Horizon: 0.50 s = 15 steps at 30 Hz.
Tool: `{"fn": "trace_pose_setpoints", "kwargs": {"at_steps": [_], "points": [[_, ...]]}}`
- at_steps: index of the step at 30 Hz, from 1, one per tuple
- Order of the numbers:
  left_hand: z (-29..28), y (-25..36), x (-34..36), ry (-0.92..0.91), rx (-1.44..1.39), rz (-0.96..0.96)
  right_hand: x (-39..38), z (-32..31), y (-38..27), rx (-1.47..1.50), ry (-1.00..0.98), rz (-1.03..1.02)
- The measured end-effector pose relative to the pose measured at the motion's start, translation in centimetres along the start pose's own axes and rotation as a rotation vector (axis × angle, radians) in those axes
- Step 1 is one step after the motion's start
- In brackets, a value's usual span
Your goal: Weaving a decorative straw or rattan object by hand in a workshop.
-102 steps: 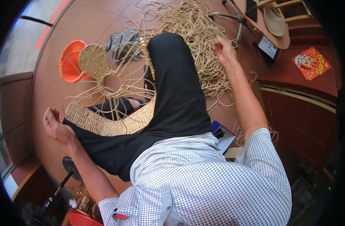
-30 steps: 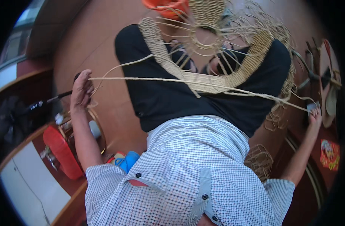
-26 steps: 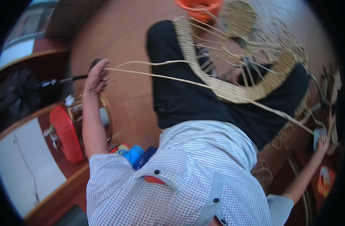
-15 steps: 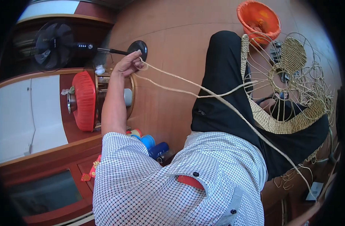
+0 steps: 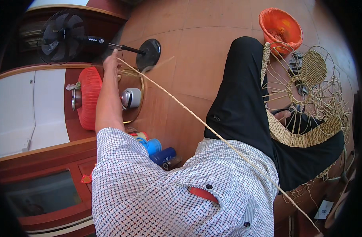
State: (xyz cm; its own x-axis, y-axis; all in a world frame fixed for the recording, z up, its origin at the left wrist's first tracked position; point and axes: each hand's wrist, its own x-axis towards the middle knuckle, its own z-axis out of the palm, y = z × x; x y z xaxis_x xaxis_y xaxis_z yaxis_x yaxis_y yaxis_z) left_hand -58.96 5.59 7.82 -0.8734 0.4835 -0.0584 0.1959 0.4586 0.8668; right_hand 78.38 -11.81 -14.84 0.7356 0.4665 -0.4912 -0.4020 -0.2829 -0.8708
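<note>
My left hand [image 5: 111, 65], at the upper left with the arm stretched out, is closed on a pale twisted straw cord [image 5: 196, 117]. The cord runs taut across my shirt and lap to the lower right rim of the head view. A loose strand beside the hand is smeared by motion. My right hand does not show clearly; the cord's other end leaves the view there. Against my legs on the right rests a partly woven straw piece [image 5: 293, 138], with a curved band, a round woven pad [image 5: 314, 68], a small ring and many spread cords.
An orange lined bucket [image 5: 281, 29] stands on the floor beyond my knee. At the left are a black standing fan [image 5: 64, 37], a red-covered basin [image 5: 88, 98] and a cabinet [image 5: 42, 197]. A blue bottle [image 5: 164, 156] lies near my elbow. A white card [image 5: 324, 209] is at lower right.
My left hand has moved farther left and up, drawing the cord straight. The two strands that crossed over my thigh are now one taut line. My right hand has slipped out at the lower right.
</note>
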Motion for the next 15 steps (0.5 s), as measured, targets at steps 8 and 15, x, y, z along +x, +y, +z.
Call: {"fn": "trace_pose_setpoints", "kwargs": {"at_steps": [8,15], "points": [[0.9,0.2,1.1,0.31,1.048,0.435,-6.3,4.9,-3.6,0.04,-0.122,-0.023],[21.2,7.8,-30.2,-0.755,0.036,0.839,-32.4,22.0,-5.0,0.506,-0.521,0.042]]}}
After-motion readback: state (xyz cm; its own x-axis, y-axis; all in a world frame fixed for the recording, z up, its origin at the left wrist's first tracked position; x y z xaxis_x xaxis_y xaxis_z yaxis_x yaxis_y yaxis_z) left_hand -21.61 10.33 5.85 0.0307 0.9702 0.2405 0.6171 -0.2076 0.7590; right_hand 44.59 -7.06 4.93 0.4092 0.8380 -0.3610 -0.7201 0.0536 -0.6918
